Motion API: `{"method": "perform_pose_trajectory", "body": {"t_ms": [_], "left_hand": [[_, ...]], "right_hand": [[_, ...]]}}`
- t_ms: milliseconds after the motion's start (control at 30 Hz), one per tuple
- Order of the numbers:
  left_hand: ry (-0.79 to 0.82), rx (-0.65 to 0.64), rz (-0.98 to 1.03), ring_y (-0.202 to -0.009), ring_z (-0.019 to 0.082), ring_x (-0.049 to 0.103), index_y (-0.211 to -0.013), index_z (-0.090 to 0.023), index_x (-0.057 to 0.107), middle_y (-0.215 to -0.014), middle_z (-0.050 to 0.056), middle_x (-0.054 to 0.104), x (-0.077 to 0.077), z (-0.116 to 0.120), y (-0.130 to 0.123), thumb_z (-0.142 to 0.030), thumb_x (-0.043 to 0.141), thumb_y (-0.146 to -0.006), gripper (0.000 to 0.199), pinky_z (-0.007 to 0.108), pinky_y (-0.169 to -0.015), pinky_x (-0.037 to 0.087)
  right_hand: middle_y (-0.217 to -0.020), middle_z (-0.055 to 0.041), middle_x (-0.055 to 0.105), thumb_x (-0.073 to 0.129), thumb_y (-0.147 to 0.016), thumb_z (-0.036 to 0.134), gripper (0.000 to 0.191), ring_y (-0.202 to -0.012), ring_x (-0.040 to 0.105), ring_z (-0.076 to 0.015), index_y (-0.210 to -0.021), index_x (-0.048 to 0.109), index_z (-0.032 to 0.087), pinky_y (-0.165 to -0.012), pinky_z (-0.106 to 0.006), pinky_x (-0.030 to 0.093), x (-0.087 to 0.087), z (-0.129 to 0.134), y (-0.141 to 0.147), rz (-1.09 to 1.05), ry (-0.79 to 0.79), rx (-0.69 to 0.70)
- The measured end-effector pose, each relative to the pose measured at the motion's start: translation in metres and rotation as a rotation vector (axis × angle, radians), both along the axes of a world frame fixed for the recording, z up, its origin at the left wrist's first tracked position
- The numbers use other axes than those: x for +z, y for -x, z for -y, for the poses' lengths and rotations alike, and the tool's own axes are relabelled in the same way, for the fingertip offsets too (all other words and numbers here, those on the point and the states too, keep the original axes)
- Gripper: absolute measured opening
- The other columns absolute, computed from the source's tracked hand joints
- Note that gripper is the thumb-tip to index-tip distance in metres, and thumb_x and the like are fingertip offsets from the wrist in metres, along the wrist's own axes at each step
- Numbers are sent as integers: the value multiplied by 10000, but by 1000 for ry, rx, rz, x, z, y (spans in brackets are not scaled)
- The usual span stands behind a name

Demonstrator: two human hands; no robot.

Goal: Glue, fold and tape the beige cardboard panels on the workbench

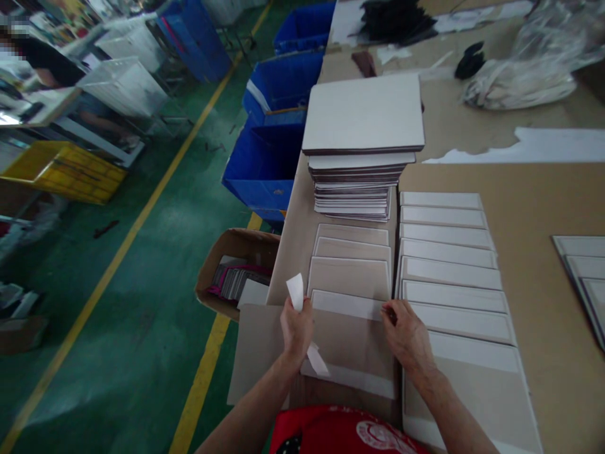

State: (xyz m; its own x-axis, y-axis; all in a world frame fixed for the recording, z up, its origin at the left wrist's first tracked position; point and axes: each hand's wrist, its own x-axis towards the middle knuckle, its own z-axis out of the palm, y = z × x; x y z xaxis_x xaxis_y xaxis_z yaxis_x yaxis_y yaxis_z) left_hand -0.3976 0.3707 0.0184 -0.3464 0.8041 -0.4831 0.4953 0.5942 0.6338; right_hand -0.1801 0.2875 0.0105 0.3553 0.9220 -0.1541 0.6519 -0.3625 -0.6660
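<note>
My left hand is closed around a white paper strip, whose ends stick out above and below the fist. It hovers by the left edge of the nearest grey-beige board. Fingers curled into a pinch, my right hand is at the upper right of that board; whatever it grips, if anything, is hidden. Overlapping boards continue up the table beyond it. To the right lies a second overlapping row of pale-edged boards.
A tall stack of boards stands at the far end of the rows. Blue bins and a cardboard box line the table's left side. A plastic bag lies at the back right. A person sits far left.
</note>
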Motion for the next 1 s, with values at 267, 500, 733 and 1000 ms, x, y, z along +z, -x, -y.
{"method": "perform_pose_trajectory", "body": {"t_ms": [267, 500, 733, 1000], "left_hand": [[0, 20, 295, -411, 103, 523, -869, -120, 685, -598, 39, 681, -11, 14, -5, -524, 633, -745, 426, 199, -389, 336], [25, 41, 296, -516, 142, 635, -924, -113, 690, -733, 76, 735, -9, 4, -4, -418, 669, -724, 365, 187, -384, 354], [54, 59, 298, -448, 126, 589, -935, -113, 689, -664, 61, 718, -10, 4, -7, -425, 693, -707, 387, 188, -359, 307], [78, 7, 408, -420, 74, 484, -720, -124, 672, -492, -18, 584, 13, 6, -1, -458, 731, -695, 340, 186, -421, 299]], "right_hand": [[-1369, -137, 546, 388, -883, 94, 477, -1296, 465, -235, -1343, 513, 127, -1082, -445, 418, -17, 0, 69, -141, -253, 417], [-1420, -144, 499, 363, -898, 57, 565, -1364, 389, -233, -1455, 396, 144, -1102, -470, 414, -34, 25, 65, 13, -262, 387], [-1391, -200, 502, 405, -922, 120, 553, -1343, 410, -292, -1472, 338, 115, -1061, -501, 439, -35, 39, 37, 278, -250, 163], [-1256, -199, 590, 456, -927, 240, 392, -1218, 514, -298, -1285, 536, 102, -1023, -511, 444, -4, 34, 27, 106, -292, 33]]}}
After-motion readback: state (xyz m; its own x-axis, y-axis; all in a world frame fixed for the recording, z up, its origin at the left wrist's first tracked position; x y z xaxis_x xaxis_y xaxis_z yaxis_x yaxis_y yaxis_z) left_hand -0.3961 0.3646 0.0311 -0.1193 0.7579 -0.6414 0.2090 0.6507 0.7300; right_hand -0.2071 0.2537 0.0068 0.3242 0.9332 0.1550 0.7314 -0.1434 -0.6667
